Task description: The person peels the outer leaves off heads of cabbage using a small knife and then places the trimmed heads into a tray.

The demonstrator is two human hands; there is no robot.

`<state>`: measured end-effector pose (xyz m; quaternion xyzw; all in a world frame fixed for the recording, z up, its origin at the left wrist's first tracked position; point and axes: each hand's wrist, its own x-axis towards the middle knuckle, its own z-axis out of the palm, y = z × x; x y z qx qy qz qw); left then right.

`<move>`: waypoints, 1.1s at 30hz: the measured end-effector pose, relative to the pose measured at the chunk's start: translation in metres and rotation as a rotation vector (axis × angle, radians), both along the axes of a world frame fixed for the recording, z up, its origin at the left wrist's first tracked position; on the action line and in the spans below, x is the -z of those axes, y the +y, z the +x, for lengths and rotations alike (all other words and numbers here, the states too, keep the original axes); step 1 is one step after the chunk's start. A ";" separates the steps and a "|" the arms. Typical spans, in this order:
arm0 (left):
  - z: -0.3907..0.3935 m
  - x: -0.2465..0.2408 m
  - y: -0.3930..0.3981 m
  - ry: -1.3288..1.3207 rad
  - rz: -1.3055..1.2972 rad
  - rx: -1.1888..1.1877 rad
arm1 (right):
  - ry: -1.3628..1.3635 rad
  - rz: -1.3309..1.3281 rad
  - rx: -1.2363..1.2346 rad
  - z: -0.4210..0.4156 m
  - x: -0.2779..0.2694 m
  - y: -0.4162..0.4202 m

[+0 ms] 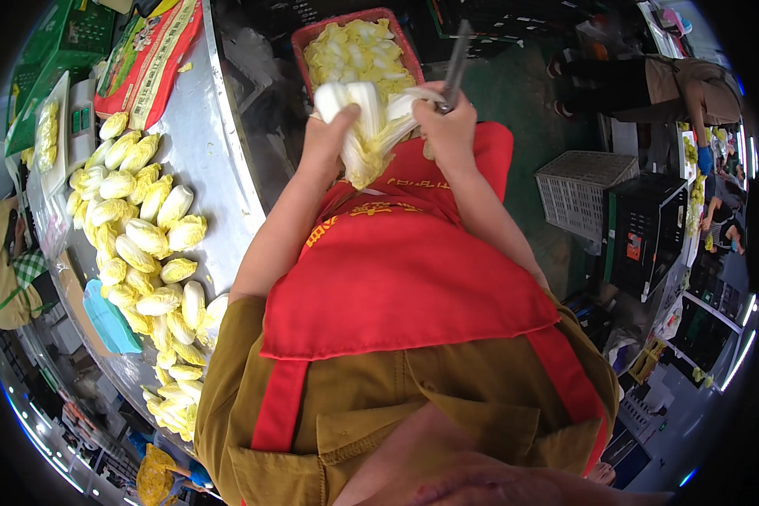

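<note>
My left hand [326, 140] grips a napa cabbage [365, 129] from its left side, thumb pressed on the white stalks. My right hand [446, 126] pinches a pale outer leaf [408, 106] at the cabbage's right side and also holds a knife [458, 60], its blade pointing up and away from me. Beyond the cabbage stands a red plastic crate [298, 45] with many loose yellow-white leaves [354, 50] in it. A large pile of small napa cabbages [145, 237] lies on the metal table [209, 145] to my left.
On the table are a scale [81, 126], a red printed bag [155, 63] and a turquoise tray [111, 319]. Green crates [60, 69] stand at the far left. A grey crate [585, 190] and a black crate [646, 234] are at right; a co-worker [664, 88] bends over cabbages beyond.
</note>
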<state>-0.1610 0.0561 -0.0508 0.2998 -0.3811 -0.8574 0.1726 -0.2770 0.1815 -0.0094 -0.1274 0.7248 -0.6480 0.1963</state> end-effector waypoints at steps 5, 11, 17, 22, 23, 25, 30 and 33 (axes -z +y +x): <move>0.004 0.004 -0.024 0.043 0.148 -0.134 | -0.156 -0.152 0.111 -0.016 0.010 0.015; 0.012 0.005 -0.041 0.129 0.291 -0.167 | -0.039 -0.065 0.081 -0.039 0.007 0.019; 0.006 0.000 -0.030 0.066 0.172 -0.092 | 0.136 0.142 -0.238 -0.034 0.037 0.003; -0.005 -0.022 -0.007 0.077 -0.004 0.008 | 0.001 0.003 -0.367 -0.003 0.019 -0.017; -0.008 -0.023 -0.004 0.093 -0.063 0.002 | 0.006 0.022 -0.365 -0.005 0.019 -0.016; -0.010 -0.019 -0.001 0.128 -0.100 -0.016 | 0.011 0.064 -0.363 -0.007 0.019 -0.014; -0.011 -0.019 0.000 0.149 -0.152 -0.061 | 0.083 0.099 -0.270 0.004 0.019 -0.017; -0.008 -0.020 -0.004 0.148 -0.176 -0.048 | 0.152 0.083 -0.282 0.008 0.015 -0.020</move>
